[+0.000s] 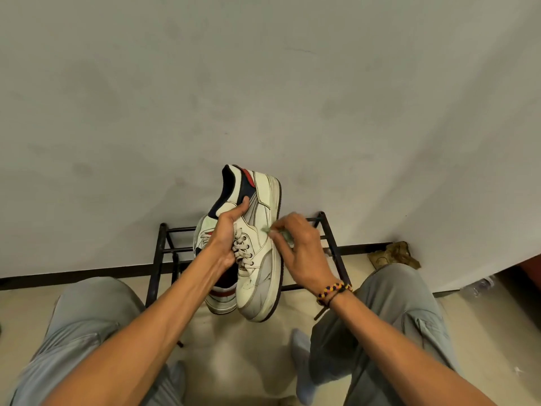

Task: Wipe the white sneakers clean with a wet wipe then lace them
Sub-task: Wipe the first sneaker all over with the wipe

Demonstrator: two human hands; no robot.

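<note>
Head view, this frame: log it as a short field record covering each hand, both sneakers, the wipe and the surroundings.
left hand: grips the held sneaker at its laces and tongue
right hand: pinches the wet wipe against the shoe's side
held sneaker: raised, toe toward the camera, heel up, laced
wet wipe: pale green, touching the side panel
second sneaker: lies behind the held one, partly hidden
shoe rack: black metal, against the wall
wrist: beaded bracelet on the right arm

No legible text.
Nothing readable on the held sneaker [257, 244], nor on the second sneaker [218, 300] just behind it: no brand, number or sign.
</note>
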